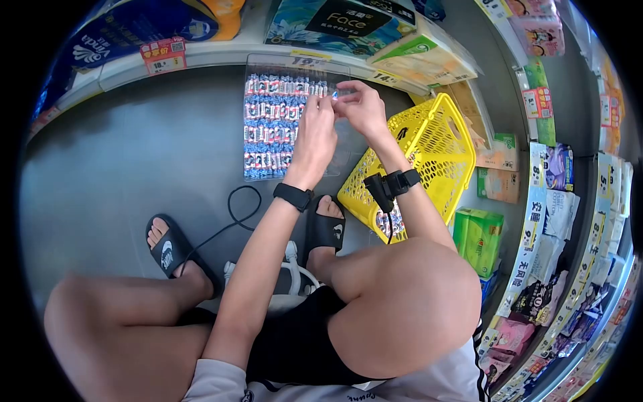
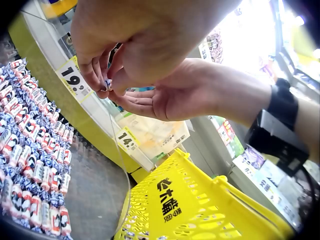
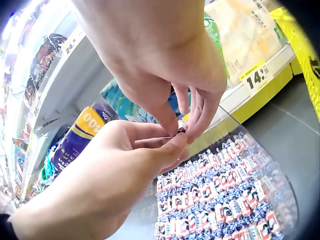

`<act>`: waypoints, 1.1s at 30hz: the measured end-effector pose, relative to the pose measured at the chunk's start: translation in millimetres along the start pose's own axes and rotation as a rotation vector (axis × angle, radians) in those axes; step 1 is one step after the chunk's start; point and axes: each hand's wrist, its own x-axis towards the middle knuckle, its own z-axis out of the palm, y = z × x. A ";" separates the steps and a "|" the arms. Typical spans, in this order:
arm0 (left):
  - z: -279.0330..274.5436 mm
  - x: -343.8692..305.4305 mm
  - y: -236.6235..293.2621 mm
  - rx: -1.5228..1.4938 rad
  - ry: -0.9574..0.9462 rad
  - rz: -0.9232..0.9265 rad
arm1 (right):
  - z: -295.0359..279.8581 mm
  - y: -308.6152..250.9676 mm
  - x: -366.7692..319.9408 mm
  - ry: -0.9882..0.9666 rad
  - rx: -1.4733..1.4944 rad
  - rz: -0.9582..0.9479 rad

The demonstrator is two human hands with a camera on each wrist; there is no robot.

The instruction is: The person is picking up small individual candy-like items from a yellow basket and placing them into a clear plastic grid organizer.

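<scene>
In the head view my left hand (image 1: 316, 134) and right hand (image 1: 365, 112) meet over the right part of a clear plastic tray (image 3: 289, 205). Fingertips of both hands pinch a small wrapped candy (image 2: 108, 84), mostly covered by the fingers. A dark bit shows at the pinch in the right wrist view. Rows of wrapped candies (image 1: 271, 110), white and red with blue twisted ends, fill the left and middle of the tray. Right of it, a yellow perforated basket (image 1: 439, 124) stands tilted under my right forearm, with more such candies (image 1: 390, 220) inside.
A low shelf edge with price tags (image 1: 167, 55) curves behind the tray, bearing tissue packs (image 1: 341, 27). More stocked shelves (image 1: 536, 201) rise on the right. My sandalled feet (image 1: 175, 249) and a black cable (image 1: 231, 201) are on the grey floor near the tray.
</scene>
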 end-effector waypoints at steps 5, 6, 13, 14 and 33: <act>4.1 8.9 -36.3 -0.034 -0.122 0.031 | 15.5 15.0 31.9 -0.001 -0.074 0.074; 4.6 10.8 -45.0 -0.023 -0.189 0.023 | 16.6 17.0 37.2 -0.045 -0.040 0.109; 14.9 12.8 -80.3 -0.049 -0.330 -0.037 | 43.7 35.7 58.0 -0.110 -0.140 0.190; 14.7 15.0 -82.9 -0.046 -0.323 -0.038 | 48.5 38.0 63.3 -0.107 -0.212 0.175; 25.3 17.4 -109.5 0.624 -0.253 0.115 | 97.4 46.6 83.9 0.231 -0.373 0.084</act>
